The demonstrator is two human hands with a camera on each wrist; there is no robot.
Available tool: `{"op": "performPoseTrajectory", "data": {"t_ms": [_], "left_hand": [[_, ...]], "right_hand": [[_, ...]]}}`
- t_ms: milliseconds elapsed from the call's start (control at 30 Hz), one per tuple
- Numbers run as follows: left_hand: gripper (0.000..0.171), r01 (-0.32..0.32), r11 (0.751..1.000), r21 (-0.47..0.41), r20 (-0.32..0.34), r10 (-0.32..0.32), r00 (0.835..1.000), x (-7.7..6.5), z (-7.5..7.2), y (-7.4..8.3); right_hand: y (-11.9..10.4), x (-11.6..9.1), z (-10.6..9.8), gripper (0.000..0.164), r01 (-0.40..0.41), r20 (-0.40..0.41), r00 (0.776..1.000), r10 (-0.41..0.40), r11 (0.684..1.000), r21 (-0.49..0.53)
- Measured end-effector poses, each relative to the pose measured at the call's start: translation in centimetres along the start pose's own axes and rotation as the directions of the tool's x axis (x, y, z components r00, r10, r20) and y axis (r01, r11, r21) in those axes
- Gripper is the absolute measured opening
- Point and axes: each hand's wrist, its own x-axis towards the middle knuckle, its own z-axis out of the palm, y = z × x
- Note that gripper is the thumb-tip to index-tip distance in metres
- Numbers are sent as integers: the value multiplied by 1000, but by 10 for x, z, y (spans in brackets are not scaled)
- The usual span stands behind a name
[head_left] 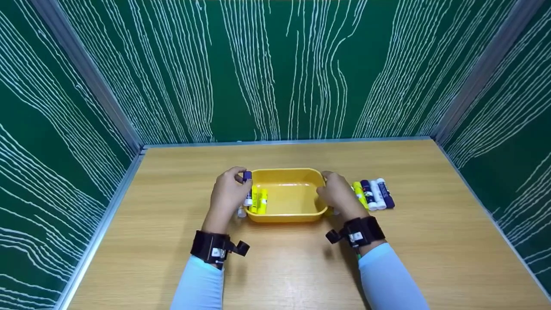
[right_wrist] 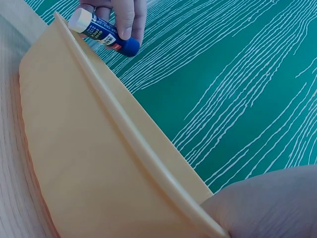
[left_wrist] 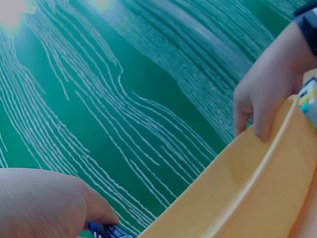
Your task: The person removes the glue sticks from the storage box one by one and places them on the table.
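A yellow plastic basket [head_left: 286, 218] stands mid-table, with two yellow glue sticks [head_left: 262, 201] lying at its left end. My left hand [head_left: 227, 189] pinches a dark blue glue stick [head_left: 248, 196] with a white end, at the basket's left rim. In the right wrist view that glue stick [right_wrist: 101, 30] is tilted, and "glue stick" can be read on its label. At the opposite end, my right hand [head_left: 340, 193] grips the basket's right rim, its thumb inside. The left wrist view shows the right hand [left_wrist: 270, 94] bent over that rim.
Right of the basket lies a row of several glue sticks: yellow [head_left: 360, 195], dark blue [head_left: 368, 194] and white [head_left: 377, 194] ones among them. A whitish end of something [head_left: 242, 212] peeks out beside the basket's left side, mostly hidden. Green, white-streaked walls [head_left: 297, 69] surround the wooden table [head_left: 284, 267].
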Motion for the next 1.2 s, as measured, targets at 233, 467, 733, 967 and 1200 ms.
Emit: {"op": "performPoseTrajectory", "data": {"t_ms": [233,467,733,967,1200], "left_hand": [[52,26,999,-19,-7,-26,1000,1,-8,-3],[50,35,999,23,-11,-34,999,4,-8,-11],[52,72,994,88,9,-73,997,10,-7,-21],[48,99,988,114,21,-102,995,14,-1,-30],[39,46,991,127,73,-56,996,20,3,-38]], "right_hand": [[0,0,0,65,-24,12,1000,23,1000,3],[-1,1,0,68,-39,17,999,40,999,-5],[-2,1,-1,70,-60,25,998,60,998,2],[0,2,-1,69,-27,15,1000,27,1000,7],[-3,4,-3,71,-107,57,993,105,994,22]]}}
